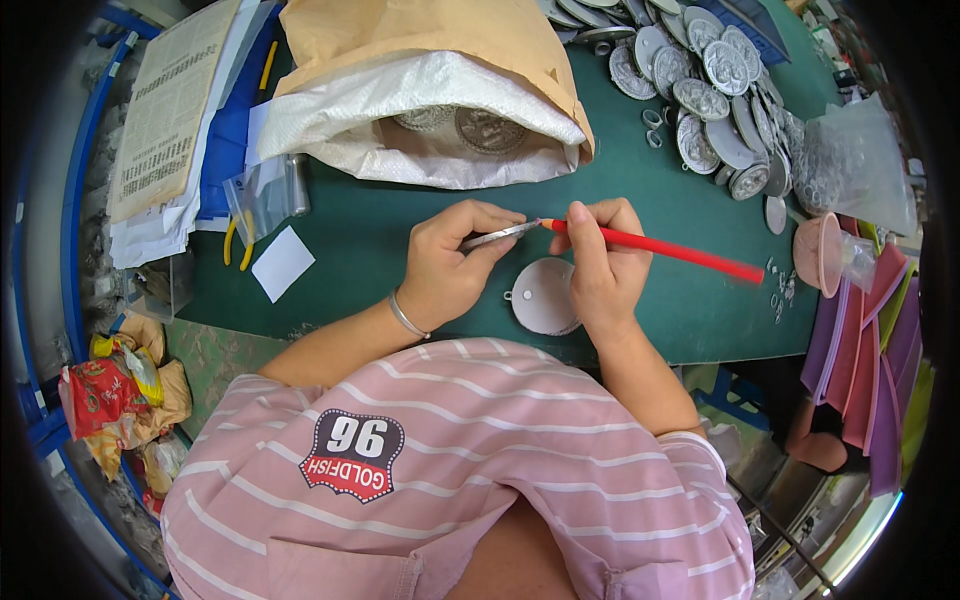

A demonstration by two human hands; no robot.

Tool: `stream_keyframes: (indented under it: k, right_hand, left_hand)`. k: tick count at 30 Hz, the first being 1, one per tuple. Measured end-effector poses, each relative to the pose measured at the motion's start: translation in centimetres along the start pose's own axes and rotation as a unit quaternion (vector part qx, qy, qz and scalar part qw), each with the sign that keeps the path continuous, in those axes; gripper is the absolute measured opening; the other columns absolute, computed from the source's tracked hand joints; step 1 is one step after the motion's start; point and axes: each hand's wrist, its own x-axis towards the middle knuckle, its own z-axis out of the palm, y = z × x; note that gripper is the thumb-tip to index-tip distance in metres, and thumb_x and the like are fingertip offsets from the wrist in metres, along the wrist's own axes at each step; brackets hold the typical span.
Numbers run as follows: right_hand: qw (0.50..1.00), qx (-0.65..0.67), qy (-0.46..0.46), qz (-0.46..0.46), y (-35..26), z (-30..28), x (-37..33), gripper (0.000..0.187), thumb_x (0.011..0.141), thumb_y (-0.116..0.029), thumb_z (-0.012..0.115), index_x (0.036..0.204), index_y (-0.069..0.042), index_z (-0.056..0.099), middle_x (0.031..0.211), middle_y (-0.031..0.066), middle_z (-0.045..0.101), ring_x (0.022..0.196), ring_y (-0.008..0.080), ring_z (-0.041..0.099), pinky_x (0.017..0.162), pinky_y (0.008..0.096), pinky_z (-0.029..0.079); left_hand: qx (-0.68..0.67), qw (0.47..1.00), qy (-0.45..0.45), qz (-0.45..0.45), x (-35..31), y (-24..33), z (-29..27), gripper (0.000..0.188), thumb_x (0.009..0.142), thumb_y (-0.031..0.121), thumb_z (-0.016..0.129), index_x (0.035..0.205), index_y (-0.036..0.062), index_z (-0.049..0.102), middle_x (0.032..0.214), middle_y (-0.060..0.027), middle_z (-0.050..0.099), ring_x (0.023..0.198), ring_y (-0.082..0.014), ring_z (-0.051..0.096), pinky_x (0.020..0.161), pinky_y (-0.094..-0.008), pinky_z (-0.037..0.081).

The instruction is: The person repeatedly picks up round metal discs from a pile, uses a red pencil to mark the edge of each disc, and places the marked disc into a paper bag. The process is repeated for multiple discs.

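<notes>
My left hand (pixel 447 262) pinches a grey metal medal (pixel 496 237) by its rim, tilted so that mostly its edge shows. In my right hand (pixel 606 272) is a slim red pencil (pixel 685 251), its pointed end at the medal's right edge and its long end blurred toward the right. Whether the point touches the metal I cannot tell. Below the two hands a round grey medal (pixel 546 296) lies flat on the green table, plain side up, with a small loop at its left and a pale round spot on it. My right hand covers part of its right side.
A paper-covered white woven sack (pixel 430 120) with medals inside lies open ahead. Many medals (pixel 700 85) are heaped at the far right, near a pink basket (pixel 818 255) and small metal rings (pixel 780 285). A white paper slip (pixel 283 264) and yellow-handled pliers (pixel 240 245) lie left.
</notes>
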Motion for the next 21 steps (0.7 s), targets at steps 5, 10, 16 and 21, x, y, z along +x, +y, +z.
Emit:
stream_keyframes:
  k: [5,10,16,21]
  right_hand:
    - [0.998,-0.022,-0.01,0.066,0.6,-0.4,-0.5,0.016,0.089,-0.011,0.056,0.076,-0.001,0.05,0.062,0.0051,0.057,0.055,0.0081,0.052,0.051,0.0218,0.041]
    - [0.997,0.063,0.042,0.028,-0.3,-1.6,0.8,0.015,0.091,-0.012,0.051,0.082,0.0,0.051,0.064,0.007,0.057,0.057,0.0099,0.053,0.055,0.0234,0.045]
    - [0.994,0.064,0.061,0.068,0.0,-3.8,0.4,0.03,0.095,-0.023,0.043,0.091,0.004,0.055,0.068,0.0101,0.058,0.057,0.0141,0.055,0.055,0.025,0.046]
    - [0.971,0.2,0.034,0.125,0.2,-5.0,0.0,0.031,0.096,-0.023,0.04,0.093,0.003,0.055,0.07,0.0122,0.06,0.058,0.0164,0.056,0.055,0.0257,0.046]
  left_hand:
    - [0.011,1.0,-0.002,0.004,0.2,0.0,-0.1,0.01,0.08,-0.007,0.06,0.088,-0.0015,0.057,0.097,-0.0137,0.065,0.084,-0.0135,0.061,0.073,-0.0232,0.049]
    - [-0.2,0.962,0.042,-0.178,0.5,-0.9,-0.6,0.019,0.085,-0.001,0.055,0.103,-0.0051,0.052,0.101,-0.0144,0.062,0.09,-0.0174,0.061,0.082,-0.029,0.049]
    - [-0.492,0.795,0.046,-0.353,1.5,0.8,-1.6,0.033,0.092,0.012,0.042,0.12,-0.0061,0.045,0.113,-0.0163,0.056,0.104,-0.0244,0.057,0.091,-0.0392,0.046]
    - [-0.531,0.788,0.077,-0.302,3.5,2.0,-2.8,0.033,0.093,0.012,0.038,0.121,-0.0036,0.045,0.12,-0.0158,0.053,0.111,-0.0266,0.053,0.099,-0.0425,0.039]
